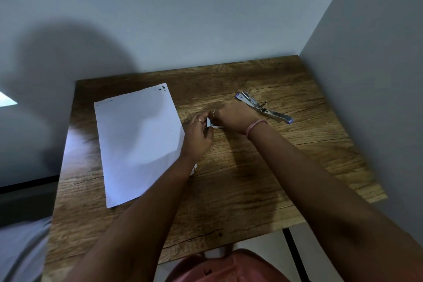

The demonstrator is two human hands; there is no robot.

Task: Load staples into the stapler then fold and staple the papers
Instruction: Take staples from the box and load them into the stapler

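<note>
White papers (137,139) lie flat on the left half of the wooden table (240,190). A metal stapler (263,107) with purple ends lies swung open at the back right. Just left of it, my left hand (198,137) and my right hand (233,117) meet over a small white staple box (211,124), both pinching it just above the tabletop. Most of the box is hidden by my fingers. My right hand is a short way in front of the stapler and apart from it.
Grey walls close the table at the back and on the right (366,75). A small white scrap (194,169) peeks out beside my left forearm. The table's left edge (66,144) drops to a dark floor.
</note>
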